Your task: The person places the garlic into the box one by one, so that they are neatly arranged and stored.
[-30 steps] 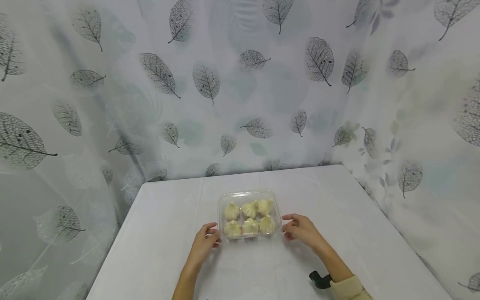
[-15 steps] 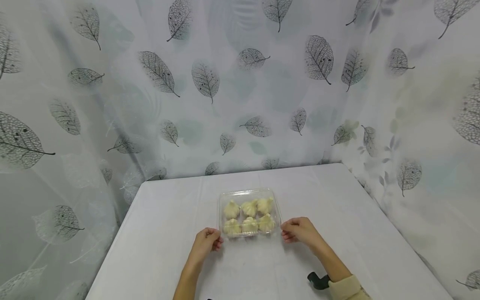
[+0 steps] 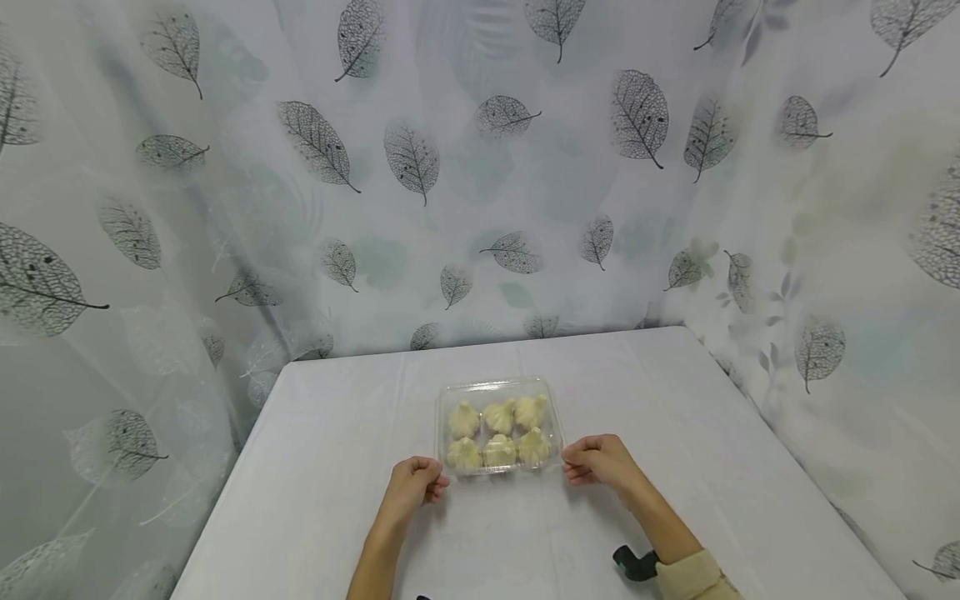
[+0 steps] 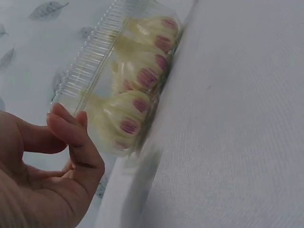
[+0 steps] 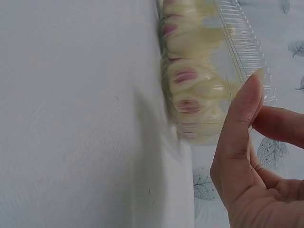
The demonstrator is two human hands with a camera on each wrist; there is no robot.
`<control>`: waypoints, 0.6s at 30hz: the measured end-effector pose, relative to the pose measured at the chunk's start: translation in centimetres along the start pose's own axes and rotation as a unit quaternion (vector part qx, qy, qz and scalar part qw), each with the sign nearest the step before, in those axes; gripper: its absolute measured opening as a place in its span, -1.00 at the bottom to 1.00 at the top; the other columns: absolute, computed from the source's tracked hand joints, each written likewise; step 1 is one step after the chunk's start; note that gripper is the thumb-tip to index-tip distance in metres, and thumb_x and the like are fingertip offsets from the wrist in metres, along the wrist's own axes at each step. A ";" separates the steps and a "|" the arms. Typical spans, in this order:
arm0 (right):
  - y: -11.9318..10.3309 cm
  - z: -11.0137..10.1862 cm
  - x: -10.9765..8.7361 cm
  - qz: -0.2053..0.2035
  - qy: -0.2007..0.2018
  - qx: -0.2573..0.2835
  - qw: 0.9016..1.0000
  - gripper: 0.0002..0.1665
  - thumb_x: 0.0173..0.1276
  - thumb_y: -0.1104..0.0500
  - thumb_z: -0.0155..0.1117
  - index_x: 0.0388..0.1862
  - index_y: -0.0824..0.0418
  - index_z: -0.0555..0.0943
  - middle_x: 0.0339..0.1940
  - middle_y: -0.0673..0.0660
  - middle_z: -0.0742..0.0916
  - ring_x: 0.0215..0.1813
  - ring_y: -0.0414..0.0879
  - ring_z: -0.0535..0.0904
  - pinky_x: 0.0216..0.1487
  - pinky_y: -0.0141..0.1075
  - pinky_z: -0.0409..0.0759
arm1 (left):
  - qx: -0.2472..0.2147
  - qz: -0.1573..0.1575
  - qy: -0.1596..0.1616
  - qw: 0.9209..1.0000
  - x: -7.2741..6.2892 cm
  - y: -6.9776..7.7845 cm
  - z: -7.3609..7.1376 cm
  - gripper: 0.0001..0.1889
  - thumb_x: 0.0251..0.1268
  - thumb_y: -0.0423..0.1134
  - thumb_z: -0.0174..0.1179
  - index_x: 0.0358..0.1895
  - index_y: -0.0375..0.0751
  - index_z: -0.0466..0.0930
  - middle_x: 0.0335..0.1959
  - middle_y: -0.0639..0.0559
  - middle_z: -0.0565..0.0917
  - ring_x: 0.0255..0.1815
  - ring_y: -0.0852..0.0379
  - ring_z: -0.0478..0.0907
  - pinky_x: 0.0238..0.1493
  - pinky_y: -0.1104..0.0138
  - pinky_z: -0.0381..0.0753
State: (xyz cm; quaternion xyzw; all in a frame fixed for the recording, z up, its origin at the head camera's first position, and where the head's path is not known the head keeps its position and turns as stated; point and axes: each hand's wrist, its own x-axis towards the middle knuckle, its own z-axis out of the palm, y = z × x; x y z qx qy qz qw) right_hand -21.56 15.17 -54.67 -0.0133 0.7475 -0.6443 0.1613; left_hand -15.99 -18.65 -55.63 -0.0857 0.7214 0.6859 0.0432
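In the middle of the white table sits a clear plastic clamshell box [image 3: 495, 384], with several pale yellow garlic bulbs [image 3: 499, 451] in two rows under its lid. Purple patches show on the bulbs [image 4: 142, 76] in the left wrist view. My left hand [image 3: 408, 485] pinches the near left corner of the ribbed rim between thumb and fingers. At the near right corner, my right hand [image 3: 602, 463] pinches the rim, its thumb [image 5: 244, 102] on the edge. The lid appears to be down on the box.
The white-covered table [image 3: 345, 425] reaches back to a pale curtain [image 3: 555, 192] printed with grey leaves, which also hangs on both sides. A black bent object [image 3: 636, 564] lies by my right wrist, beside the beige sleeve [image 3: 696, 577].
My fingers were spread beside the box one second ago. Both hands have since closed in and pinched its near corners. The box stays in about the same place.
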 end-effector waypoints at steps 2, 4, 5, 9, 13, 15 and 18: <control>0.0 0.0 -0.1 0.000 0.000 0.002 1.000 -0.66 0.45 0.25 0.36 -0.06 0.58 0.64 -0.37 0.22 0.80 -0.36 -0.03 0.75 -0.28 -0.22 0.87 | 0.002 0.000 0.001 1.000 0.0 0.0 0.0 -0.75 0.59 -0.34 0.09 -0.02 -0.57 0.48 -0.41 -0.06 0.70 -0.47 0.19 0.57 -0.46 0.46 0.64; 0.0 0.0 -0.1 0.000 -0.004 0.000 1.000 -0.65 0.47 0.24 0.35 -0.05 0.58 0.64 -0.36 0.21 0.80 -0.37 -0.03 0.76 -0.27 -0.20 0.87 | 0.003 0.002 0.002 1.000 0.0 0.0 0.0 -0.77 0.59 -0.34 0.09 -0.04 -0.55 0.48 -0.42 -0.07 0.70 -0.47 0.18 0.58 -0.47 0.45 0.65; 0.0 0.0 -0.1 -0.001 -0.007 -0.003 1.000 -0.64 0.47 0.23 0.34 -0.04 0.59 0.63 -0.36 0.21 0.80 -0.37 -0.03 0.76 -0.27 -0.20 0.87 | 0.004 0.003 0.002 1.000 0.0 0.0 0.0 -0.77 0.58 -0.33 0.09 -0.04 -0.54 0.48 -0.41 -0.07 0.70 -0.47 0.18 0.58 -0.47 0.45 0.65; -0.1 -0.2 -0.2 -0.009 -0.018 -0.015 1.000 -0.62 0.49 0.21 0.32 0.00 0.59 0.62 -0.33 0.26 0.80 -0.32 0.03 0.78 -0.24 -0.17 0.88 | 0.014 0.008 -0.001 1.000 -0.1 0.2 -0.2 -0.78 0.59 -0.31 0.09 -0.04 -0.50 0.47 -0.38 -0.10 0.72 -0.44 0.15 0.61 -0.44 0.40 0.69; -0.2 -0.5 -0.3 -0.039 -0.011 -0.031 0.999 -0.61 0.51 0.21 0.31 0.05 0.58 0.62 -0.27 0.35 0.80 -0.26 0.10 0.80 -0.21 -0.15 0.88 | 0.035 0.015 0.005 0.999 -0.4 0.5 -0.4 -0.75 0.58 -0.28 0.10 -0.02 -0.50 0.48 -0.32 -0.17 0.73 -0.39 0.06 0.67 -0.36 0.28 0.79; -0.3 -0.7 -0.2 -0.058 0.004 -0.056 0.997 -0.62 0.52 0.21 0.31 0.06 0.54 0.63 -0.26 0.34 0.81 -0.24 0.11 0.80 -0.21 -0.18 0.87 | 0.050 0.020 0.015 0.998 -0.5 0.8 -0.4 -0.74 0.58 -0.27 0.11 0.00 -0.50 0.49 -0.28 -0.22 0.73 -0.35 0.00 0.70 -0.32 0.21 0.82; -0.3 -0.9 -0.1 -0.090 0.033 -0.123 0.988 -0.67 0.54 0.17 0.32 0.06 0.43 0.68 -0.25 0.22 0.82 -0.21 0.06 0.79 -0.19 -0.26 0.85 | 0.092 0.034 0.039 0.994 -0.5 1.0 -0.6 -0.71 0.59 -0.23 0.13 0.03 -0.47 0.50 -0.21 -0.24 0.71 -0.27 -0.05 0.71 -0.28 0.15 0.84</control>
